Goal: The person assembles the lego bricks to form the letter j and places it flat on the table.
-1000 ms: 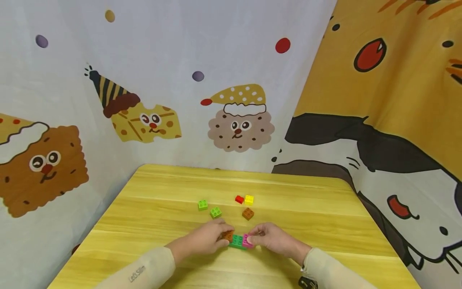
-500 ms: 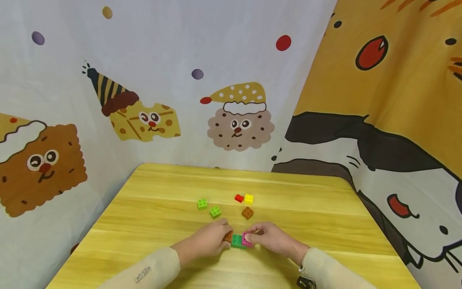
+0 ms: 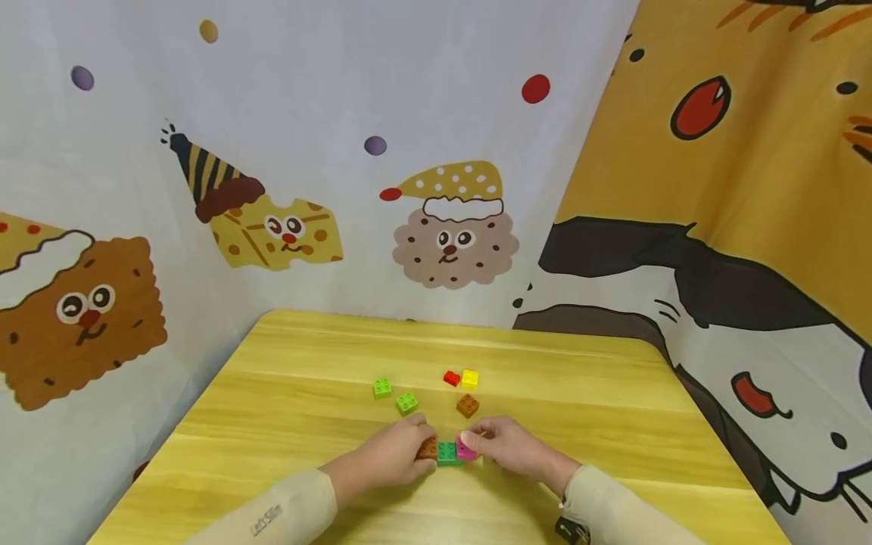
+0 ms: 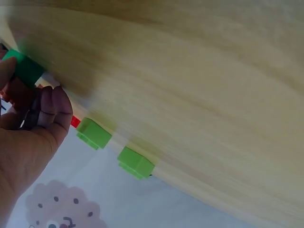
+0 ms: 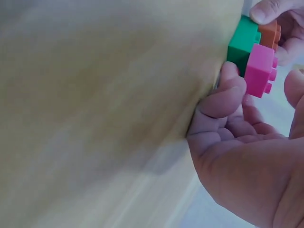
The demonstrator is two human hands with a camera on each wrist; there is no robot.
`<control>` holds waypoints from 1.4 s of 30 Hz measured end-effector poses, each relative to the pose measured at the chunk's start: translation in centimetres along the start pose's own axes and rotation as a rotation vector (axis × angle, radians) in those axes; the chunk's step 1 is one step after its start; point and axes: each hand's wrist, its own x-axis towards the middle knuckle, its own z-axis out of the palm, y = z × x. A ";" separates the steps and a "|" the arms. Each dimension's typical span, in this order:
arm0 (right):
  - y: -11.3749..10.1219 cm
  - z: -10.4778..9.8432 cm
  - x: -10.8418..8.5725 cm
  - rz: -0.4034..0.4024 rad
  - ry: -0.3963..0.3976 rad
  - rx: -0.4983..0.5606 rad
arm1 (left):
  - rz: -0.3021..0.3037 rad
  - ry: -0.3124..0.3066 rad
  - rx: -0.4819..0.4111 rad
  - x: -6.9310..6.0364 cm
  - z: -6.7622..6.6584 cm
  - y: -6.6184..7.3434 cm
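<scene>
A green toy building brick (image 3: 446, 453) lies low on the table, its bare studs showing in the middle. Attached on its left end is a brown brick (image 3: 428, 448), and on its right end a pink brick (image 3: 465, 450). My left hand (image 3: 395, 454) grips the brown brick between thumb and fingers; in the right wrist view that thumb also touches the green brick (image 5: 242, 40). My right hand (image 3: 512, 446) is at the pink brick (image 5: 259, 71). Its fingertips touch the bricks' lower side, while the thumb stands slightly apart from the pink studs.
Behind the hands lie two lime green bricks (image 3: 382, 388), a second brown brick (image 3: 468, 405), a small red brick (image 3: 452, 378) and a yellow brick (image 3: 470, 379). The wooden table (image 3: 306, 356) ends at a printed cloth backdrop (image 3: 306, 113).
The right thumb has moved back and up from the front of the pink brick. The left hand keeps hold of the brown brick, and the joined bricks stay nearly in place.
</scene>
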 end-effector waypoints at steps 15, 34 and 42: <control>0.9 -4.9 2.9 -0.200 0.246 -0.390 | -0.004 0.072 -0.068 0.5 0.5 -0.4; 1.8 -3.2 6.0 -0.293 0.148 -0.592 | -0.110 0.059 -0.142 0.7 0.8 0.1; 1.3 -3.1 5.7 -0.266 0.157 -0.586 | -0.120 0.036 -0.185 0.6 0.4 0.1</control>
